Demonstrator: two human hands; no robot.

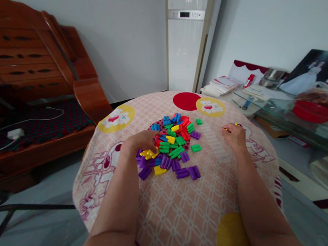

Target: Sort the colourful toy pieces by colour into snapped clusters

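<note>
A heap of bullet-shaped plastic building blocks (174, 153) in purple, green, yellow, red and blue lies around the middle of a cloth-covered round table (177, 215). Over the heap's left side reaches my left hand (144, 140), fingers apart and pointing down. Its fingertips are at the blocks, close to several yellow blocks (149, 154); whether they touch is hard to see. To the right, apart from the heap, my right hand (234, 134) is closed near the tablecloth. Small yellow bits show at its fingers, but what it holds is mostly hidden.
Single green blocks (196, 147) lie just right of the heap. A glass-topped cabinet (306, 119) with a red bowl (314, 110) and papers (220, 85) stands along the right. A wooden bench (31, 133) is at the left, a white upright unit (186, 42) behind.
</note>
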